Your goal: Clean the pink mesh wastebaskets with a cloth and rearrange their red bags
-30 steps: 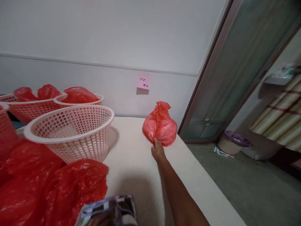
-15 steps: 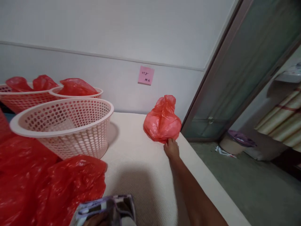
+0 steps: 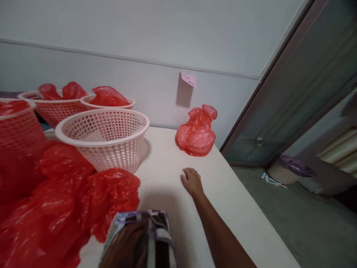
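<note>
My right hand [image 3: 192,183] is over the white table [image 3: 164,163], its fingers loosely bent, the thumb apart, and nothing in it. Just beyond it, near the wall, sits a filled red plastic bag [image 3: 196,137] with its gathered top leaning right; a gap lies between bag and hand. At the bottom edge my left hand [image 3: 126,243] grips a folded checked cloth [image 3: 158,227] in brown, white and purple; part of this hand is cut off by the frame. To the left lie crumpled red plastic bags [image 3: 111,197].
A white mesh basket [image 3: 114,150] stands left on the table. Behind it are another basket [image 3: 61,111] and a smaller one [image 3: 107,107], both with red bags inside. A pink note [image 3: 189,79] hangs on the wall. On the floor at right is a bin [image 3: 287,171].
My right hand has let go of the red bag and drawn back toward me. The bag's top now leans right. The pink note has flapped up. The view has shifted left.
</note>
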Demonstrator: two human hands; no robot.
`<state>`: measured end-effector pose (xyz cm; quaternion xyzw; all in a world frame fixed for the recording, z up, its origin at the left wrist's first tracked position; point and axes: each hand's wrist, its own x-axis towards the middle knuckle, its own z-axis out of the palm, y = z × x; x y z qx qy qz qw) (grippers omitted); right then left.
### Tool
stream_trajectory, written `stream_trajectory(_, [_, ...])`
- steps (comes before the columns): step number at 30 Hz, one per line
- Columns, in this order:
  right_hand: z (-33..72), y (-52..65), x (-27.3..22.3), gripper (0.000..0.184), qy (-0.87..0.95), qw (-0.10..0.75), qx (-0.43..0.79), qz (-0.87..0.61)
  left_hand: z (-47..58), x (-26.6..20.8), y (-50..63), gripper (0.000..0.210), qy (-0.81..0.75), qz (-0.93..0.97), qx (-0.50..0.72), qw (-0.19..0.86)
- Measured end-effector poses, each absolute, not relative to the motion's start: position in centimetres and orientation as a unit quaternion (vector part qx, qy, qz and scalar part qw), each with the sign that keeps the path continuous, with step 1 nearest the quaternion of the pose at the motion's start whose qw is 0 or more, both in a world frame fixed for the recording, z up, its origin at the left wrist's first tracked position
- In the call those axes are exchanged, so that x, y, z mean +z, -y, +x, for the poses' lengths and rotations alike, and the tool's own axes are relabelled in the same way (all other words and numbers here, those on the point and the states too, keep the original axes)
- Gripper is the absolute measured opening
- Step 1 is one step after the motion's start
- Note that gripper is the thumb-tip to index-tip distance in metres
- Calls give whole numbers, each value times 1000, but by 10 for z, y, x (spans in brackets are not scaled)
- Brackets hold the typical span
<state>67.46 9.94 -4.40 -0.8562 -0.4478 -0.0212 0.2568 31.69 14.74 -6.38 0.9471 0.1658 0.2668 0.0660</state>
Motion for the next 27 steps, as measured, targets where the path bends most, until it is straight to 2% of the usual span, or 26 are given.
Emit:
stream_trajectory(5, [558,-53,-34,23,516,286,18,-807,316,-45,-134,36,-204,941,233,134])
stream_trajectory(7, [514,-40,-31,25,538,343,53,-768,315,-44,-133,35,-207,932,242,171])
stream_trajectory(10, [470,-29,-30,36,526,430,97,-727,314,-45,-133,37,-204,912,272,231])
stream_trajectory(13, [456,-24,-34,58,504,440,97,-737,310,-42,-133,38,-196,900,290,260])
stream_trajectory(15, [456,-23,-38,57,482,448,99,-747,303,-39,-130,36,-201,891,304,271])
stream_trajectory(18, [456,-20,-41,45,431,488,127,-748,285,-37,-119,30,-257,857,342,288])
stream_trajectory(22, [451,-14,-35,39,327,565,178,-736,263,-39,-99,27,-365,783,396,311])
stream_trajectory(24, [444,-8,-27,38,243,630,218,-705,256,-41,-93,30,-402,747,411,334])
stream_trajectory(27, [424,10,-15,48,105,726,310,-605,251,-45,-90,38,-432,702,412,389])
